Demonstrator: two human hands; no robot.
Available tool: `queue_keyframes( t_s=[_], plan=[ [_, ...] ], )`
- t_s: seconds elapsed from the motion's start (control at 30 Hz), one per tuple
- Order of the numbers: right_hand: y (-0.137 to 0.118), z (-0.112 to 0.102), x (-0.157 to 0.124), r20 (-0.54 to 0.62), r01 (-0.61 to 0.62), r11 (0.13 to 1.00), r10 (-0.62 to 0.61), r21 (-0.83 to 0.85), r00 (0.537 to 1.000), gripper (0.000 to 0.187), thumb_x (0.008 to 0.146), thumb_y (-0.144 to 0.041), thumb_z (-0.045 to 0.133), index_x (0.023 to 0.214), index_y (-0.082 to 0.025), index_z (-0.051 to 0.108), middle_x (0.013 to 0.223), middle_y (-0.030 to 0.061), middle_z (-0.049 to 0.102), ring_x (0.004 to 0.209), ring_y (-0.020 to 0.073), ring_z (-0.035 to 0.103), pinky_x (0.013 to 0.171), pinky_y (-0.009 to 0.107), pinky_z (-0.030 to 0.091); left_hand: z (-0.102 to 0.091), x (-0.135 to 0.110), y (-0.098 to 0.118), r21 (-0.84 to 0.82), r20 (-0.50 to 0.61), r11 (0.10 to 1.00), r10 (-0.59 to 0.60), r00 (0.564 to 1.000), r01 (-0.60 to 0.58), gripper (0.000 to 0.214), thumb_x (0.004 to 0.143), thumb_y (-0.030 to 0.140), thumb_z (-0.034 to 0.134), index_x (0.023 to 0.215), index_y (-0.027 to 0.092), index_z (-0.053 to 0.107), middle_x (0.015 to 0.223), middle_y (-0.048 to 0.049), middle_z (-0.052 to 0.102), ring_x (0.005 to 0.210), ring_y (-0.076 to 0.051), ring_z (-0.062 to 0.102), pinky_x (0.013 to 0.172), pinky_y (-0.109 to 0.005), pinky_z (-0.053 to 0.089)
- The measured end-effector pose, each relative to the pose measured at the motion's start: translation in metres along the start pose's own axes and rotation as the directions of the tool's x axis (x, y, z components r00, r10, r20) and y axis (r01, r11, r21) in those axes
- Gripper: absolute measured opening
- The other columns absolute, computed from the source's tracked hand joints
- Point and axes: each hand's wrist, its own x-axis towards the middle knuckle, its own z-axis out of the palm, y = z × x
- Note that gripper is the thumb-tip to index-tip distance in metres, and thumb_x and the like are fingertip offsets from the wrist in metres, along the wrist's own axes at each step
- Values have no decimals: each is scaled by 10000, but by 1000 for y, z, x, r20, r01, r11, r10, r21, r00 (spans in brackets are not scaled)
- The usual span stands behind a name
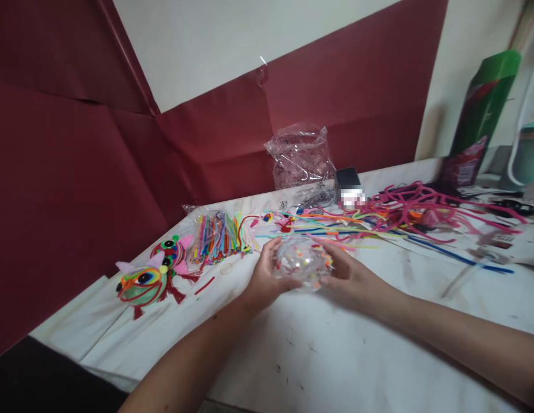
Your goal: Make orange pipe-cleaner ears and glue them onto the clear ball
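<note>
A clear, rounded plastic ball (301, 261) with small red, yellow and orange bits showing on or in it is held between my two hands above the white tabletop. My left hand (269, 272) curls around its left side, thumb toward the front. From the right, my right hand (348, 272) grips the opposite side, thumb near the lower edge. Behind the ball lie loose pipe cleaners (335, 221) in several colours. Whether the ball touches the table is hard to make out.
Colourful animal-faced crafts (141, 284) with red tassels stand at the left. Near them are a bag of pipe cleaners (217, 235) and a red strip (205, 285). A clear plastic bag (301, 160), a pink pipe cleaner tangle (417, 209) and a tall green package (482, 120) sit along the back.
</note>
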Motion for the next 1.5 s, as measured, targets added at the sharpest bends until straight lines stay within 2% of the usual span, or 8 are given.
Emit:
queue_keyframes(
  t_s=[0.07, 0.2, 0.33, 0.57, 0.97, 1.2, 1.33, 1.5],
  plan=[
    [-3, 0, 2, 41, -30, 993, 25, 116, 999, 627, 753, -464, 613, 1297, -248, 388, 1385, 94, 408, 1231, 258, 424, 996, 425, 387, -1, 1, -1, -59, -11, 998, 28, 1000, -28, 905, 522, 415, 790, 1268, 229, 311, 1286, -124, 423, 1174, -269, 447, 955, -381, 383],
    [-6, 1, 2, 96, -128, 957, 107, 259, 990, 520, 811, -461, 545, 1274, -253, 432, 1311, 81, 505, 1195, 248, 467, 965, 430, 418, -3, 2, -4, -47, -39, 999, 23, 999, -25, 561, 745, 453, 604, 1203, 220, 380, 1266, -118, 467, 1115, -227, 493, 914, -358, 397],
    [-2, 0, 3, 90, -187, 917, 166, 351, 982, 442, 855, -441, 483, 1249, -242, 461, 1220, 80, 583, 1148, 238, 514, 940, 416, 449, -5, 3, -10, 17, -96, 999, 37, 995, -35, 413, 809, 461, 506, 1119, 191, 462, 1117, -98, 569, 992, -207, 548, 860, -348, 412],
    [-5, -2, 7, 63, -328, 776, 351, 539, 934, 486, 870, -545, 345, 1233, -238, 449, 1134, 100, 627, 940, 249, 638, 808, 447, 529, -2, 3, -7, 69, -70, 997, -28, 997, 33, 437, 739, 397, 611, 1095, 179, 479, 1075, -98, 579, 966, -189, 546, 797, -310, 436],
    [1, -4, 6, 53, -317, 772, 347, 552, 937, 432, 861, -510, 416, 1185, -232, 479, 1076, 93, 655, 876, 229, 654, 733, 397, 565, -1, 4, -10, 28, -86, 995, -88, 992, 91, 431, 679, 311, 662, 1051, 184, 487, 1047, -81, 573, 910, -166, 546, 723, -267, 438],
    [-3, 6, 0, 216, -415, 711, 358, 567, 908, 404, 883, -471, 409, 1155, -179, 471, 994, 116, 678, 816, 207, 678, 814, 407, 509, 1, 4, -6, 84, -321, 991, -72, 945, 104, 323, 733, 473, 579, 850, 180, 506, 704, 17, 540, 614, -98, 496, 603, -229, 401],
    [-3, 8, -4, 210, -434, 728, 383, 531, 900, 417, 862, -498, 438, 1057, -143, 538, 945, 132, 690, 823, 204, 677, 757, 348, 528, 2, 3, -5, 73, -287, 990, -95, 953, 120, 409, 759, 523, 522, 976, 176, 544, 847, -29, 598, 739, -139, 553, 671, -261, 432],
    [-1, 9, -5, 202, -447, 768, 400, 458, 894, 359, 842, -481, 491, 924, -147, 594, 794, 96, 702, 737, 175, 676, 700, 311, 540, 8, 0, -1, 73, -149, 988, -126, 981, 138, 709, 575, 340, 756, 1189, 186, 435, 1135, -90, 572, 1031, -237, 541, 863, -335, 427]
  ],
)
